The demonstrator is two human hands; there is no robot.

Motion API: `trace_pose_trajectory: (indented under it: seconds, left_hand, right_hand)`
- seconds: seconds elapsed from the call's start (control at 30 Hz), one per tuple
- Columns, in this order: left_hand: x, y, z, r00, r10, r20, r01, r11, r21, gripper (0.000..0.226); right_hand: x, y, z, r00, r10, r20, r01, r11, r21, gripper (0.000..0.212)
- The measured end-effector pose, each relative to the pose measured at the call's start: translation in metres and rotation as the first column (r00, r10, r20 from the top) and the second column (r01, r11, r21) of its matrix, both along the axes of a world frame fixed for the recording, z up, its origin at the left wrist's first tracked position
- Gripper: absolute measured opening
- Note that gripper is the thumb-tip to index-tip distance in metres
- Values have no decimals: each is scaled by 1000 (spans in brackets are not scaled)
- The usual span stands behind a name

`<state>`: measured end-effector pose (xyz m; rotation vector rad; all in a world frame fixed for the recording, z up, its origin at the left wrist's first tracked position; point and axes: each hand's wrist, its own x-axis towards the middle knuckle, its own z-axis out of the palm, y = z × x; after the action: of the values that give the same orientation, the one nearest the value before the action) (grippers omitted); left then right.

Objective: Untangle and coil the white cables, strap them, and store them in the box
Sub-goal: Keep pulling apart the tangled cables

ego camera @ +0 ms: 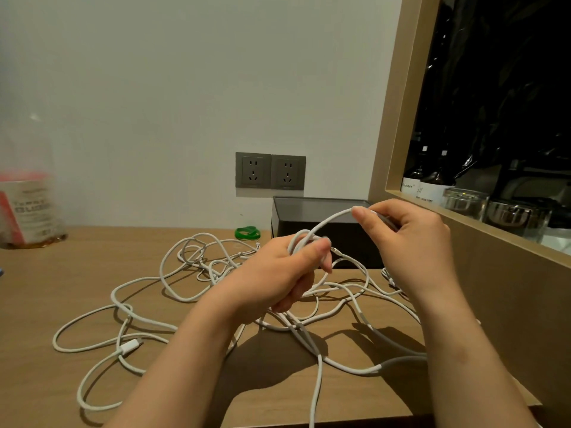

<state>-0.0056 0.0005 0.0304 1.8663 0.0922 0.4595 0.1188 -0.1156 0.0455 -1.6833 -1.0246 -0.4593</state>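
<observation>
At frame centre, your left hand [279,273] fingers clamp coiled white cables [197,267]; your right hand [408,239] fingers pinch one strand above the tabletop [61,273].

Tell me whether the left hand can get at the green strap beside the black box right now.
Probably not yet: the green strap lies uncovered just beyond the left hand, but its grip is full of coiled white cable.

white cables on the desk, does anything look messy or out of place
Yes: the white cables sprawl across the wooden desk in a tangle of crossing loops, one white plug lying loose at the near left. Only a small coil is gathered in the left hand; nothing looks damaged.
</observation>
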Motion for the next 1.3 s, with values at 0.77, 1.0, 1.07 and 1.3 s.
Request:
trace_pose_trajectory:
  seconds: [0.77, 1.0, 1.07, 1.3]
  left_hand:
    - [8, 14, 9, 856, 512, 70, -327, 642, -694, 56]
    - [6, 15, 12, 896, 440, 62, -176, 480, -859, 52]
    - [5, 16, 13, 904, 419, 87, -107, 419, -902, 51]
    - [-4, 35, 15, 796, 599, 88, -60, 222, -973, 45]
  right_hand:
    - [-31, 17, 0, 960, 281, -18, -262, 866, -426, 12]
    - [-29, 20, -4, 958, 280, -65, -275, 828, -488, 9]
    - [-27, 20, -6, 958, 274, -85, -277, 808, -520, 16]
    - [-25, 19, -7, 963, 244, -115, -265, 782, -564, 17]
